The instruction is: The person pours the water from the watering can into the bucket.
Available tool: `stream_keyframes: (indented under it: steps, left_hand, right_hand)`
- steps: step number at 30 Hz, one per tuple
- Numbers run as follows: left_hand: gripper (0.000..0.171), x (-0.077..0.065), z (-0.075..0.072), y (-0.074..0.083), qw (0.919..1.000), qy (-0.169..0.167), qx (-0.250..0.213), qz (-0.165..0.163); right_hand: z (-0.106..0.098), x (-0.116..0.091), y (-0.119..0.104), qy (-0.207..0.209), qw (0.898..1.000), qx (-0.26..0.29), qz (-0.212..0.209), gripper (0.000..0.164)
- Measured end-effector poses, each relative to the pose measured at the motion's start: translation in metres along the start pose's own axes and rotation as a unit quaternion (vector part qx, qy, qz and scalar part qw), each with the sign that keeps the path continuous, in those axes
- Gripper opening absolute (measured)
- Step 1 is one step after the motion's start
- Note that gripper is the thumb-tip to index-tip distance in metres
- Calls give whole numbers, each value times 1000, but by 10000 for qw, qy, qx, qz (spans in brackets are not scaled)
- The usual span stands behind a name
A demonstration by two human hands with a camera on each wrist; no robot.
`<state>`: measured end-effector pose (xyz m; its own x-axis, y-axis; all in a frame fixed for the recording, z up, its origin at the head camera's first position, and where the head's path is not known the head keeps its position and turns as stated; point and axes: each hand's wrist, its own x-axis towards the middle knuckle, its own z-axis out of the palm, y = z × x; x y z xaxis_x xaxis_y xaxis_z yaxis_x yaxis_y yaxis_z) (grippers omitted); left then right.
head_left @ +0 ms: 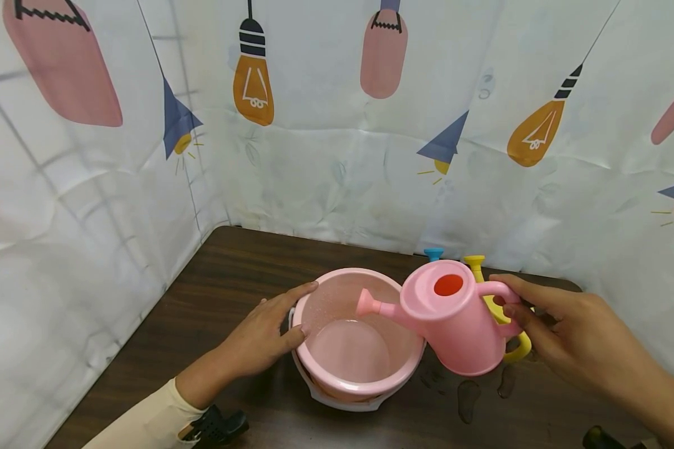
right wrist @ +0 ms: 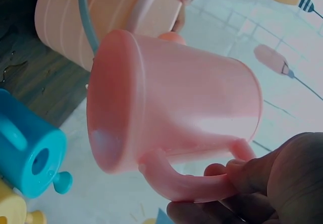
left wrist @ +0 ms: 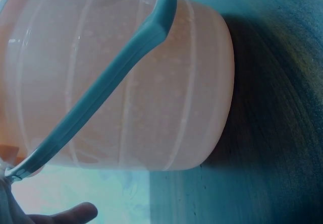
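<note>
My right hand (head_left: 573, 330) grips the handle of a pink watering can (head_left: 455, 324), lifted off the table. Its spout points left over the opening of a pale pink bucket (head_left: 354, 386); I see no stream of water. The can's base and side face the camera in the right wrist view, with fingers and thumb around its handle. On the bucket's left rim rests my left hand (head_left: 261, 333), fingers spread and fairly straight, thumb touching the rim. The bucket's handle (left wrist: 106, 90) hangs down its side in the left wrist view.
Blue (right wrist: 35, 156) and yellow (right wrist: 12, 204) watering cans stand on the dark wooden table (head_left: 247, 262), partly behind the pink one in the head view. Wet patches (head_left: 468, 399) lie right of the bucket. Printed cloth (head_left: 337, 174) hangs behind the table.
</note>
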<state>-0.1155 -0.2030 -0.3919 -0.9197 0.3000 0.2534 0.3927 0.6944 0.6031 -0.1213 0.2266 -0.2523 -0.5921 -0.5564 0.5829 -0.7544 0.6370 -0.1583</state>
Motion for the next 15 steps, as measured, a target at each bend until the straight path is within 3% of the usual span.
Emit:
stream_keyframes:
  steps: [15]
  left_hand:
    - [69,0,0,0,10000,13,8,-10]
  right_hand:
    - [-1,6,-2,-31,9999,66,-92,30]
